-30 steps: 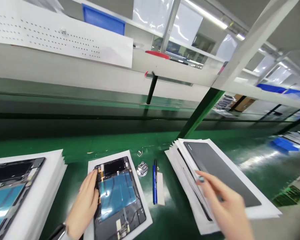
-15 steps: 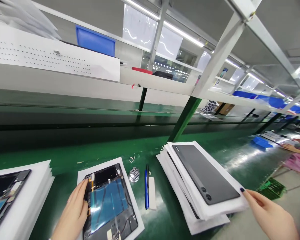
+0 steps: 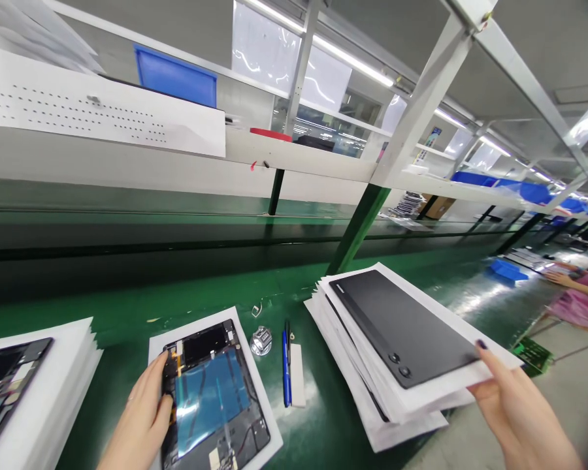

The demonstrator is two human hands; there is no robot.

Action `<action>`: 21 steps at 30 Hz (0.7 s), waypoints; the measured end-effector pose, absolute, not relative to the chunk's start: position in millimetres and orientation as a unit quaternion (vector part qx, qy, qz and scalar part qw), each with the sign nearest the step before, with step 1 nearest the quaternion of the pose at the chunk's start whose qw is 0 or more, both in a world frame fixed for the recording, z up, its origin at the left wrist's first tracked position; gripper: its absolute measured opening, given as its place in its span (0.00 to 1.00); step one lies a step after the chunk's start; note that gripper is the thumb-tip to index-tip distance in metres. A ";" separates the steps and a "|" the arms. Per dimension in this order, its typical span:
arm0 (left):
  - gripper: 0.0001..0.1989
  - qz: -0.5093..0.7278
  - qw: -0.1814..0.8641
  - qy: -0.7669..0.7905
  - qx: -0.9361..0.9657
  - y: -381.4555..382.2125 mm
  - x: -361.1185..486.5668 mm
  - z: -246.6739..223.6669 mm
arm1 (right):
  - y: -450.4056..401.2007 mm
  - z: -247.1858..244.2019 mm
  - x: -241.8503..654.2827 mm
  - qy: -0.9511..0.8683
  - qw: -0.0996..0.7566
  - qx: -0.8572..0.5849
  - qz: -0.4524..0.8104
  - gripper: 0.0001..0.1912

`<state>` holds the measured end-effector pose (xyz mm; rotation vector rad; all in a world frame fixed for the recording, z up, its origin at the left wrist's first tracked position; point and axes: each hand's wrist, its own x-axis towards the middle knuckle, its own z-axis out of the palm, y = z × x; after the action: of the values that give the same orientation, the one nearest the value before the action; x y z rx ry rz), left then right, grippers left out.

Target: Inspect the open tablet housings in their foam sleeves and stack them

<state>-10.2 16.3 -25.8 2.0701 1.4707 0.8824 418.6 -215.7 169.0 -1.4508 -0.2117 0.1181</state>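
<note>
An opened tablet [image 3: 215, 398], its inside showing a blue film, lies on a white foam sheet [image 3: 273, 438] before me. The stretched fingers of my left hand [image 3: 142, 411] rest along its left edge, thumb apart from them. At right, a dark grey tablet back cover [image 3: 402, 320] with two camera rings tops a stack of white foam sheets [image 3: 372, 424]. My right hand [image 3: 519, 405] pinches its near right corner together with the foam sheet beneath, thumb on top and fingers below. That corner is raised off the stack.
Between tablet and stack lie a blue pen [image 3: 287, 369], a pale flat strip [image 3: 298, 375] and a round silvery object [image 3: 261, 341]. Another opened tablet [image 3: 10, 378] tops a foam pile at left. A green post [image 3: 357, 228] stands behind. A co-worker's arm [image 3: 573, 284] is far right.
My right hand has closed on the back cover's corner and foam sheet and lifted them slightly. My left hand keeps its place at the opened tablet's edge. The view has shifted a little.
</note>
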 end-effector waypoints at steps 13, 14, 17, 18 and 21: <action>0.41 0.256 0.273 0.523 0.766 29.1 -23.9 -20.5 | -174.5 223.2 392.1 -0.148 0.858 -0.486 0.078 0.12; 0.41 0.253 0.273 0.523 0.767 31.0 -25.7 -23.6 | -175.5 225.1 390.5 -0.152 0.860 -0.481 0.075 0.13; 0.41 0.244 0.276 0.524 0.768 36.4 -31.5 -31.9 | -184.3 218.5 393.3 -0.147 0.858 -0.486 0.078 0.16; 0.41 0.243 0.277 0.524 0.768 37.9 -33.5 -33.8 | -188.4 212.4 396.6 -0.143 0.853 -0.495 0.083 0.17; 0.41 0.260 0.274 0.524 0.763 40.0 -37.0 -35.4 | -202.0 186.4 408.8 -0.124 0.829 -0.536 0.099 0.20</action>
<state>-37.0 40.0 -35.4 2.0523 1.4101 0.6979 408.8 -202.0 186.4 -1.1365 -0.2629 0.2095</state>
